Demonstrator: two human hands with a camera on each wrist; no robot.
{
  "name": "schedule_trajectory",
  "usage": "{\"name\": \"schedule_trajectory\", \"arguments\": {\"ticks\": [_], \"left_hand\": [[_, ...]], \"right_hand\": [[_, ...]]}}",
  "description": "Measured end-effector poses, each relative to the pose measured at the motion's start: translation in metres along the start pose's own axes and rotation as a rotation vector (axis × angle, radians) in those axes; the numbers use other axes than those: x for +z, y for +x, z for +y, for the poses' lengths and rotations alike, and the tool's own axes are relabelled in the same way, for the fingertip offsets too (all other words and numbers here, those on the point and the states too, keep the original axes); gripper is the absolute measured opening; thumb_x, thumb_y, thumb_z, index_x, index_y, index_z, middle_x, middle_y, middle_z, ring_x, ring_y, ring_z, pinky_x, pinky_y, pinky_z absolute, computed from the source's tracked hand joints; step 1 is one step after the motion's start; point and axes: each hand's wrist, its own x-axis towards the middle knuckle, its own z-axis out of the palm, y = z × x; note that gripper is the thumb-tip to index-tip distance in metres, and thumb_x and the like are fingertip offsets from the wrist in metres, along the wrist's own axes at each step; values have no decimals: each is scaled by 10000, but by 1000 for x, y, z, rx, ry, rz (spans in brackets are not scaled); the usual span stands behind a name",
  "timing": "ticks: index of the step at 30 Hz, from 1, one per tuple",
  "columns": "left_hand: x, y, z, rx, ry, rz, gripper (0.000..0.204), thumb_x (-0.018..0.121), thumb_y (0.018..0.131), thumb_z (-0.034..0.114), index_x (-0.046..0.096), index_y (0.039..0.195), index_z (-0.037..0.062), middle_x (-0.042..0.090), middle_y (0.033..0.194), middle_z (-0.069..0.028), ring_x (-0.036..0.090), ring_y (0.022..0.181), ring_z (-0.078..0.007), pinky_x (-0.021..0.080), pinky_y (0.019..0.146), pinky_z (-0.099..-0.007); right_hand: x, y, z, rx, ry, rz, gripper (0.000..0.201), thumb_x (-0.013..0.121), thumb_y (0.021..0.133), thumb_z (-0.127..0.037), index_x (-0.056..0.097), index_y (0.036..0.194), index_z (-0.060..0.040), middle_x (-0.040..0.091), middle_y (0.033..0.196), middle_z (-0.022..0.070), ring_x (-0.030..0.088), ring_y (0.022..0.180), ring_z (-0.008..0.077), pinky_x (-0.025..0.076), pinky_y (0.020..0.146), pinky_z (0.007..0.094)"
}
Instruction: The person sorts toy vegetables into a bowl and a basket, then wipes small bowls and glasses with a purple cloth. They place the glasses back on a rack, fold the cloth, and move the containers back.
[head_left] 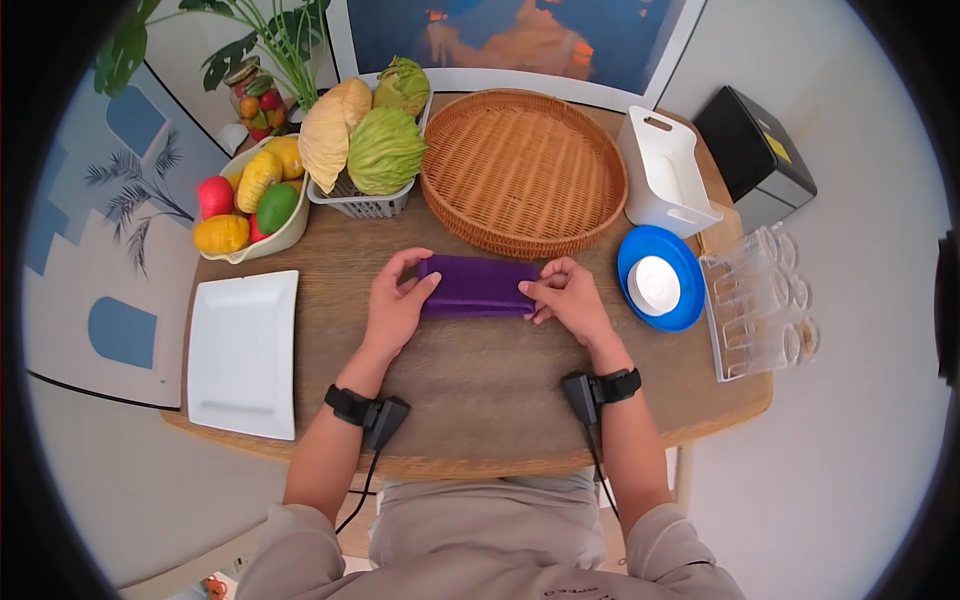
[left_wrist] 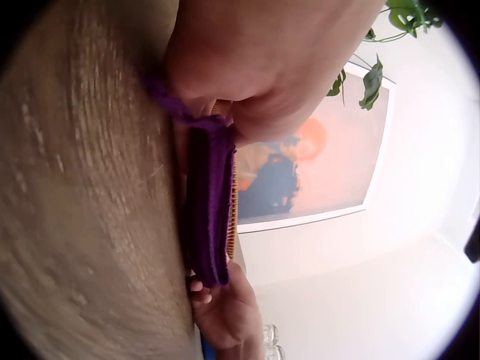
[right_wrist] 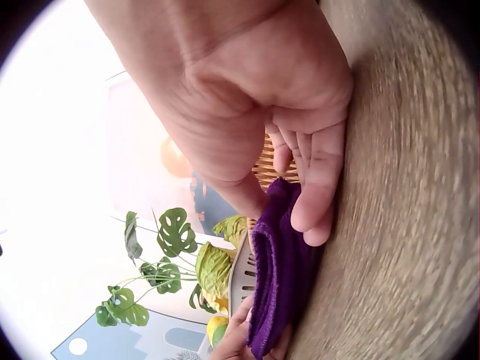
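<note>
A purple cloth [head_left: 478, 286], folded into a flat oblong, is held between both hands over the middle of the wooden table. At its left end my left hand [head_left: 398, 305] pinches it, thumb on top. My right hand [head_left: 572, 302] grips the right end between thumb and fingers. In the left wrist view the folded layers of the cloth [left_wrist: 211, 202] show edge-on, close over the wood. The right wrist view shows the layered edge of the cloth [right_wrist: 274, 277] below the right thumb, with the left hand [right_wrist: 238, 334] at the far end.
Behind the cloth lies a round wicker tray [head_left: 520, 170]. A fruit basket [head_left: 292, 232] and a grey basket [head_left: 365, 205] of cabbages stand back left, a white plate [head_left: 243, 355] left. Right are a white bin [head_left: 655, 170], a blue plate [head_left: 685, 265] with white dishes, and glasses [head_left: 765, 300].
</note>
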Motion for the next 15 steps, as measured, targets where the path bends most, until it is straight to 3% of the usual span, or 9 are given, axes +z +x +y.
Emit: {"name": "schedule_trajectory", "arguments": {"ticks": [5, 8, 11, 12, 15], "left_hand": [[1, 2, -2, -18, 42, -29, 394, 662, 952, 9, 564, 1334, 33, 608, 1252, -87, 628, 1049, -125, 515, 905, -259], [-7, 0, -8, 173, 299, 7, 393, 671, 955, 41, 566, 1333, 27, 608, 1264, -100, 626, 1035, -126, 512, 908, -274], [-34, -16, 26, 136, 521, 184, 391, 681, 956, 87, 570, 1325, 23, 611, 1254, -115, 625, 1056, -147, 508, 931, -301], [-44, -25, 55, -11, 497, 194, 437, 671, 965, 135, 527, 1356, 5, 597, 1258, -155, 637, 1078, -209, 514, 957, -333], [-96, -32, 80, -109, -180, 330, 535, 605, 996, 165, 381, 1410, -89, 485, 1360, -247, 596, 1182, -358, 519, 1029, -425]], "right_hand": [[-4, -3, 3, -25, -4, -17, 303, 789, 882, -150, 513, 812, -45, 629, 680, 81, 668, 555, 146, 555, 471, 250], [-5, -7, -1, -24, -53, -2, 314, 770, 906, -217, 539, 756, -66, 607, 632, 48, 651, 532, 129, 499, 428, 235], [-9, -10, -5, -1, -27, -10, 346, 732, 935, -281, 550, 726, -73, 589, 613, 33, 617, 498, 120, 453, 402, 236], [-11, -9, -2, -11, -6, -20, 352, 719, 943, -292, 554, 724, -72, 586, 613, 30, 608, 492, 118, 441, 398, 238], [-10, -7, 1, -17, 12, -34, 345, 696, 956, -283, 556, 723, -71, 580, 612, 25, 601, 489, 117, 436, 396, 242]]}}
